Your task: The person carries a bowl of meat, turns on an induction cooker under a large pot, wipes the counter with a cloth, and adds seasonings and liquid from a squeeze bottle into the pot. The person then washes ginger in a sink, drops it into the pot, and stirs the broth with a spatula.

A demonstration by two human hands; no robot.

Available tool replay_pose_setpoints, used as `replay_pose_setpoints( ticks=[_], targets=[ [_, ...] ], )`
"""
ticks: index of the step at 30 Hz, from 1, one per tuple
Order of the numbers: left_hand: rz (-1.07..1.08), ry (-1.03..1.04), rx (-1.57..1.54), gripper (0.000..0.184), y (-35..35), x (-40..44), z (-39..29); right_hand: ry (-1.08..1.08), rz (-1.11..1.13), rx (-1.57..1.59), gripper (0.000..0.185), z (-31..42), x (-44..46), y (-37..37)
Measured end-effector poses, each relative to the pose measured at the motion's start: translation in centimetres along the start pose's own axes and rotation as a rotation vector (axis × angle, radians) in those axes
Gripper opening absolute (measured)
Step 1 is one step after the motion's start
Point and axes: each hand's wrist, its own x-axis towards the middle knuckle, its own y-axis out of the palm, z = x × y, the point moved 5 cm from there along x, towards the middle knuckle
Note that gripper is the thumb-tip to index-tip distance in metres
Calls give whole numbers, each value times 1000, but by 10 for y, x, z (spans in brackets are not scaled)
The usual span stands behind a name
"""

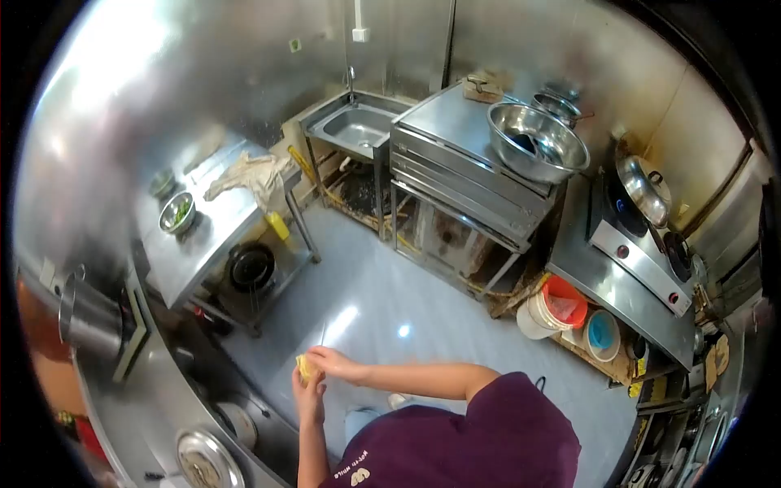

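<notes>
A small yellow lump (305,368), too small for me to tell its kind, is held between my two hands above the floor. From below, my left hand (308,395) has its fingers closed round it. My right hand (335,364) reaches across from the right, its fingers bent over the top of the same lump. Whether a small tool is also in the right hand, I cannot make out. To the left of the hands runs the edge of a steel counter (175,398).
A steel table (175,268) bears a bowl of green vegetables (177,213) and a cloth (252,179). Behind stand a sink (358,126) and a counter with a large steel basin (538,142). Buckets (537,317) and a stove (639,256) are at the right.
</notes>
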Motion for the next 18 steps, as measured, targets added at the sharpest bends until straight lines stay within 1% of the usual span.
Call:
replay_pose_setpoints(
  ticks=[1, 2, 3, 4, 5, 6, 7, 8, 9, 11, 12, 13, 15, 17, 18],
  targets=[
    [34, -19, -45, 45, -3, 18, -10, -65, -17, -276, 47, -9, 38, -20],
    [64, -53, -82, 44, -11, 30, -13, -249, -210, -43, 62, 9, 50, -65],
    [84, -66, -86, 38, -16, 46, -18, -350, -408, -351, 62, 70, 42, -129],
    [169, -109, -110, 38, -25, 59, -24, -390, -650, -662, 61, 133, 32, -192],
    [265, -133, -161, 39, -20, 80, -30, -309, -810, -686, 51, 195, 11, -258],
    [221, -152, -159, 36, -21, 91, -35, -429, -1127, -879, 40, 232, -13, -322],
    [235, -183, -127, 33, -23, 104, -41, -460, -1328, -1126, 33, 282, -47, -360],
    [212, -214, -137, 31, -23, 115, -46, -495, -1491, -1308, 28, 305, -70, -413],
    [181, -250, -137, 28, -27, 123, -50, -355, -1561, -1405, 25, 327, -95, -449],
    [169, -246, -185, 24, -34, 143, -59, -33, -1687, -1455, 29, 339, -134, -507],
    [173, -240, -173, 22, -35, 154, -63, 199, -1660, -1467, 33, 337, -148, -528],
    [127, -243, -168, 23, -35, 166, -67, 398, -1583, -1360, 39, 332, -161, -555],
    [73, -247, -193, 22, -45, 203, -59, 456, -1576, -1230, 45, 325, -172, -580],
    [-1, -267, -247, 22, -53, 235, -50, 404, -1543, -1257, 51, 312, -170, -636],
    [15, -268, -293, 20, -51, 251, -49, 506, -1497, -1177, 52, 315, -163, -641]
  ],
)
